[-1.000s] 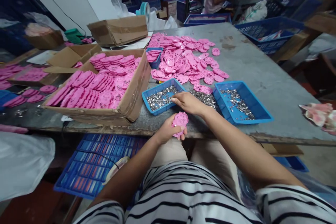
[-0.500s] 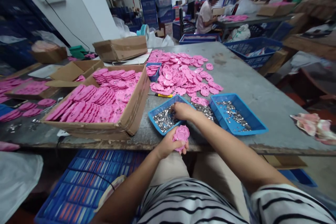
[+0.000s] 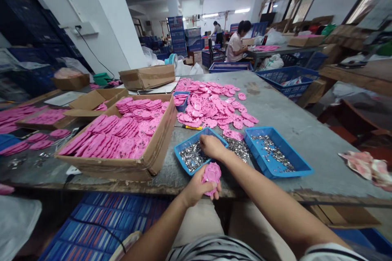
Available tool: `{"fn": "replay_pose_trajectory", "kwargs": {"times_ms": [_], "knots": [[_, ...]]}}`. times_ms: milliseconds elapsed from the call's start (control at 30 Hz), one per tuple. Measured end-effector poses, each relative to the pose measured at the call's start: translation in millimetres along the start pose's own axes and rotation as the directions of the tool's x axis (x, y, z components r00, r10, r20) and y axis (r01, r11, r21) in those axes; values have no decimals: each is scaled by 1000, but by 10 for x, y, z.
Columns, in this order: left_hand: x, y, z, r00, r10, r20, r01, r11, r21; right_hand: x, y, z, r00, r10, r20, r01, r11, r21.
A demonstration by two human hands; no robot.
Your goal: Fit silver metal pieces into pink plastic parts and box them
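My left hand (image 3: 196,189) holds a pink plastic piece (image 3: 211,178) just in front of the table edge, thumb over its face. In the left blue tray (image 3: 180,143) lie small shiny metal parts (image 3: 191,155). My right hand (image 3: 212,147) reaches into that tray with its fingers curled down; whatever the fingertips hold is hidden. More metal parts (image 3: 238,147) lie loose on the table to its right, partly behind my right forearm. Beyond the trays spreads a heap of pink pieces (image 3: 211,106).
A cardboard box (image 3: 165,142) full of stacked pink pieces stands at the left. At the right are another blue tray (image 3: 277,174) with metal parts and a crumpled cloth (image 3: 363,165). A yellow-handled tool (image 3: 193,127) lies behind the left tray. A person (image 3: 235,45) sits farther back.
The camera view has tilted up, so the table and trays appear lower. My right hand stays in the left tray, and my left hand still holds the pink piece.
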State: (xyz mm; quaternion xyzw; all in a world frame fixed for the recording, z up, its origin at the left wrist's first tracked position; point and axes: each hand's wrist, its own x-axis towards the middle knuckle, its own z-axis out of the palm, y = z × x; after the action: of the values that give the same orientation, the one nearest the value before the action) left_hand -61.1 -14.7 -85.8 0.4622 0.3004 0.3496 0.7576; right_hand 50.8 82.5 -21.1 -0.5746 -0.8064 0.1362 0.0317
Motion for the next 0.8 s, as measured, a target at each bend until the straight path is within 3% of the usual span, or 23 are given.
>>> {"fn": "replay_pose_trajectory", "kwargs": {"times_ms": [600, 800], "knots": [[26, -52, -9, 999, 49, -17, -50, 999, -10, 8, 51, 70, 999, -13, -40, 18, 993, 118], [24, -50, -5, 998, 66, -4, -66, 998, -12, -33, 26, 45, 991, 9, -131, 9, 990, 141]]}}
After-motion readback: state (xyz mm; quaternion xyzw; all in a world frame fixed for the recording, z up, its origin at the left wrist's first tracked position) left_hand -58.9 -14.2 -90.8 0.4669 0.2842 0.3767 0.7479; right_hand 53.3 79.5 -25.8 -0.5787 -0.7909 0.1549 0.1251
